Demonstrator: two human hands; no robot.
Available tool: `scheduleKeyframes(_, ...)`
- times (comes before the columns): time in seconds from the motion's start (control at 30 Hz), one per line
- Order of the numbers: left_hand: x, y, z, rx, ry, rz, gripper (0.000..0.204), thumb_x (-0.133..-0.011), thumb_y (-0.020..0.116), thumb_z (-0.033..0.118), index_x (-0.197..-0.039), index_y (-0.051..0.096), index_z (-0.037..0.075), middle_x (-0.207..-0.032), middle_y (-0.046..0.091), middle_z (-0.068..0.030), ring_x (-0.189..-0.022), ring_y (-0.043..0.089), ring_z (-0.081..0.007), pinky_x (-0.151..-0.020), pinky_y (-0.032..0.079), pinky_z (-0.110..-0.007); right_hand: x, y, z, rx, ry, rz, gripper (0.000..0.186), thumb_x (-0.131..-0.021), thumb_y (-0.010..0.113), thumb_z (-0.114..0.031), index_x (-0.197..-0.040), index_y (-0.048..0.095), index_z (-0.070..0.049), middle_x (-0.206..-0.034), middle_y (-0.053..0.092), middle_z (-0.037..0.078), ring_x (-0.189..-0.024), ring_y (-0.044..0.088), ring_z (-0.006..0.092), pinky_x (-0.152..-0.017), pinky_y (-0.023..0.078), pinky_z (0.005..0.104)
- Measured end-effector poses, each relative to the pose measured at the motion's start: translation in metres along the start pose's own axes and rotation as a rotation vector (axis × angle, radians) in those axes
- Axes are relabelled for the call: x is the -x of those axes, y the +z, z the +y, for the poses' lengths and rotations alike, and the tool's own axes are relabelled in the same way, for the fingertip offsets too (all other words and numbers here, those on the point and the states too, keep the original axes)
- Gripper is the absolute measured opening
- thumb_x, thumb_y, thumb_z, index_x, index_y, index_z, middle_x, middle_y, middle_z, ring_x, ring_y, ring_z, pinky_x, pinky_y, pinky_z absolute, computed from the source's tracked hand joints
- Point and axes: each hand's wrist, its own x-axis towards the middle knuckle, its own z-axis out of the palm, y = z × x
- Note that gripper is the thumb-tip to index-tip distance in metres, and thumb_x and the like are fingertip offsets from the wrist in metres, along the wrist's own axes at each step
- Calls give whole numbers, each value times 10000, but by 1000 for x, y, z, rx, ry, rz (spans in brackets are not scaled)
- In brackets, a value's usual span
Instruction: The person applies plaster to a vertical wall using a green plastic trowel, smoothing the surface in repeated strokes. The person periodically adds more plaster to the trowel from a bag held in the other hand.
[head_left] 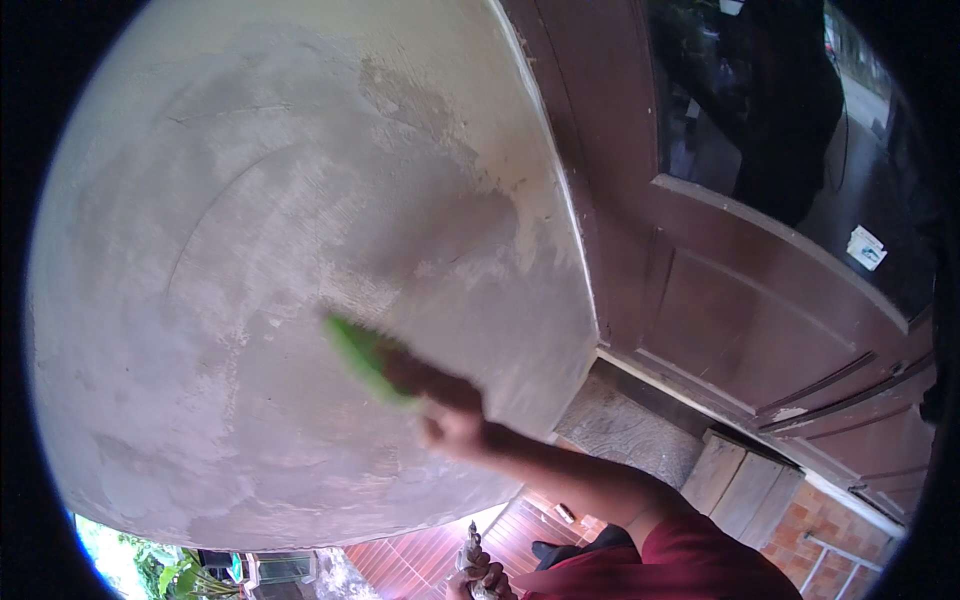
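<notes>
A grey, patchily plastered wall fills the left and middle of the view, with darker damp-looking areas and scratch lines. My right hand is stretched out in front of it, closed on a flat green tool. Motion smears the tool, so its exact kind is unclear; whether it touches the wall cannot be told. At the lower edge my left hand is closed around a greyish, crumpled-looking object with a narrow dark tip. The fingers cover much of it.
A brown panelled door with a dark glass pane stands at the right. Below it lie a grey mat and a wooden step. Red tiles cover the floor. Green plants show at the lower left.
</notes>
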Motion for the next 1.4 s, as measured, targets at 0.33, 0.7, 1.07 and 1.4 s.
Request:
scheduleKeyframes(0.33, 7, -18, -11, 33, 6, 65, 128, -822, 556, 199, -871, 454, 139, -601, 418, -21, -427, 397, -179, -356, 320, -328, -113, -1, 90, 389, -364, 114, 460, -825, 604, 88, -1246, 611, -98, -1373, 517, 176, -1308, 466, 317, -1096, 382, 443)
scheduleKeyframes(0.7, -11, -6, -20, -81, -40, 30, 133, -820, 557, 206, -849, 457, 122, -592, 418, -25, -424, 399, -183, -358, 324, -330, -5, -34, 37, -17, -1, 67, 560, -708, 497, 183, -1193, 641, -57, -1244, 623, 161, -1144, 615, 289, -958, 512, 349)
scheduleKeyframes(1.07, -12, 4, -28, -72, -86, 9, 197, -817, 546, 238, -723, 453, 92, -558, 420, -45, -414, 402, -204, -366, 332, -341, -14, 28, 95, 77, -244, -3, 745, -686, 713, 41, -1354, 521, -228, -1559, 227, 165, -1440, 224, 339, -1165, 218, 514)
scheduleKeyframes(1.4, -19, 23, -27, -109, -69, 26, 235, -819, 539, 251, -671, 444, 95, -545, 420, -54, -410, 403, -212, -374, 338, -346, 54, -44, 38, -35, 257, 157, 456, -729, 513, 156, -1128, 661, -9, -1197, 640, 196, -1114, 635, 270, -906, 526, 363)
